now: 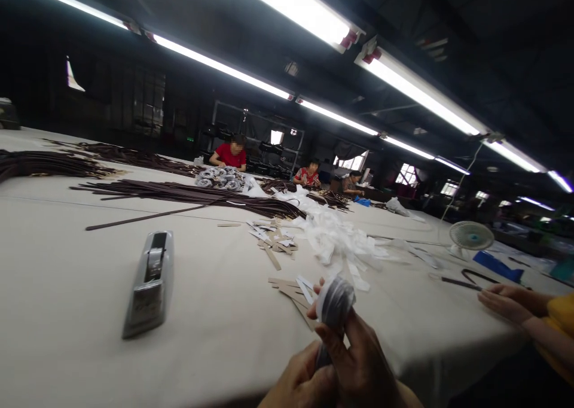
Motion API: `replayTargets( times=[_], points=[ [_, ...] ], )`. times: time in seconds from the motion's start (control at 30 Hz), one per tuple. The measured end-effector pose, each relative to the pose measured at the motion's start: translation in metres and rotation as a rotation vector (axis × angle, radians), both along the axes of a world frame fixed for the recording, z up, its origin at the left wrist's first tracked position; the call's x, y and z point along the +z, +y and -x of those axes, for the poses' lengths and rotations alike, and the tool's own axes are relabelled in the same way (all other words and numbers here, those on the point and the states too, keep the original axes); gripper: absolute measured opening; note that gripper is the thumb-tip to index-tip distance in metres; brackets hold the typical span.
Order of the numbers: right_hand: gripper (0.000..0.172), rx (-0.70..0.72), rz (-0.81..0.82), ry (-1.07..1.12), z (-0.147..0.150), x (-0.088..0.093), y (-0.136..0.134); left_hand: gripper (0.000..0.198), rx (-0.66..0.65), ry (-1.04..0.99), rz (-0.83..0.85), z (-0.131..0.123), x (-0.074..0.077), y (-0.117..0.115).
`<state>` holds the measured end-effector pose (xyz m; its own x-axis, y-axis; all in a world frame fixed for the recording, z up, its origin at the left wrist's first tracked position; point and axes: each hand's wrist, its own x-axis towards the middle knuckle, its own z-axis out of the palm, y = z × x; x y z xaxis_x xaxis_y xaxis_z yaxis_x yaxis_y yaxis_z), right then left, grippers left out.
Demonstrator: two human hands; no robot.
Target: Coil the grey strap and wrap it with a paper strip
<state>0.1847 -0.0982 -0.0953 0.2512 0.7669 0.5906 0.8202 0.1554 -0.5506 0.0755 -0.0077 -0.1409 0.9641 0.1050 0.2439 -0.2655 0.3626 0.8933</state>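
Near the front edge of the table, both of my hands are closed on a rolled-up strap in thin white wrapping (335, 303). My right hand (365, 354) grips its right side and lower part, with the thumb lying across the front. Lower and to the left, my left hand (298, 375) presses against its lower end; part of that hand is hidden behind the right one. Just beyond the roll lie beige and white paper strips (291, 291). A grey tape dispenser (150, 285) stands on the table to the left.
Long dark brown straps (192, 195) lie in bundles across the pale table (215, 336). Beyond the strips are a heap of white wrapping sheets (332, 228) and several wrapped rolls (219, 177). A co-worker's hands (504, 300) hold a dark strap at right, near a fan (470, 236).
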Motion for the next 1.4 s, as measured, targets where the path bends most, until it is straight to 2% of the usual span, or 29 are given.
replayTargets(
  times=[0.07, 0.13, 0.3, 0.4, 0.5, 0.57, 0.6, 0.67, 0.73, 0.8, 0.87, 0.97, 1.03, 1.13, 1.23, 1.3, 1.4],
  points=[
    [0.021, 0.041, 0.013, -0.380, -0.010, -0.007, 0.001, 0.058, -0.049, 0.022, -0.028, 0.007, -0.002, 0.009],
    [0.024, 0.041, 0.042, -0.606, -0.017, -0.012, 0.001, 0.057, -0.041, 0.090, -0.132, 0.016, -0.006, 0.021],
    [0.044, 0.060, 0.162, -0.786, -0.021, -0.037, 0.003, 0.057, 0.074, 0.367, -0.442, 0.038, -0.015, 0.047],
    [0.046, 0.065, 0.105, -0.871, -0.025, -0.063, 0.007, 0.045, 0.109, 0.378, -0.576, 0.047, -0.015, 0.056],
    [0.040, 0.061, 0.061, -0.913, -0.031, -0.086, 0.008, 0.029, 0.118, 0.329, -0.800, 0.045, -0.017, 0.062],
    [0.041, 0.099, 0.113, -0.836, -0.031, -0.090, 0.006, 0.020, 0.170, 0.292, -1.027, 0.036, -0.023, 0.065],
    [0.042, 0.131, 0.171, -0.731, -0.029, -0.087, 0.004, 0.020, 0.226, 0.284, -1.150, 0.031, -0.026, 0.066],
    [0.050, 0.201, 0.363, -0.365, -0.021, -0.073, -0.002, 0.019, 0.333, 0.243, -1.346, 0.025, -0.028, 0.066],
    [0.054, 0.280, 0.575, 0.127, -0.009, -0.054, -0.009, 0.016, 0.391, 0.174, -1.401, 0.026, -0.022, 0.064],
    [0.055, 0.330, 0.659, 0.583, 0.003, -0.039, -0.014, 0.022, 0.389, 0.143, -1.267, 0.033, -0.009, 0.061],
    [0.060, 0.387, 0.600, 0.966, 0.012, -0.034, -0.016, 0.029, 0.301, 0.199, -0.946, 0.041, 0.005, 0.058],
    [0.062, 0.522, 0.448, 1.442, 0.021, -0.045, -0.013, 0.036, 0.092, 0.253, -0.348, 0.049, 0.016, 0.054],
    [0.060, 0.647, 0.351, 1.639, 0.025, -0.053, -0.009, 0.040, 0.014, 0.242, -0.060, 0.050, 0.015, 0.052],
    [0.056, 0.799, 0.206, 1.748, 0.024, -0.053, -0.005, 0.036, -0.047, 0.258, 0.190, 0.053, 0.010, 0.047],
    [0.053, 0.845, 0.107, 1.763, 0.018, -0.045, -0.003, 0.036, -0.081, 0.252, 0.385, 0.055, 0.003, 0.044],
    [0.051, 0.865, 0.092, 1.759, 0.014, -0.042, -0.003, 0.036, -0.068, 0.235, 0.439, 0.054, -0.005, 0.041],
    [0.052, 0.884, 0.117, 1.780, 0.013, -0.048, -0.002, 0.044, -0.042, 0.241, 0.385, 0.048, -0.023, 0.036]
  ],
)
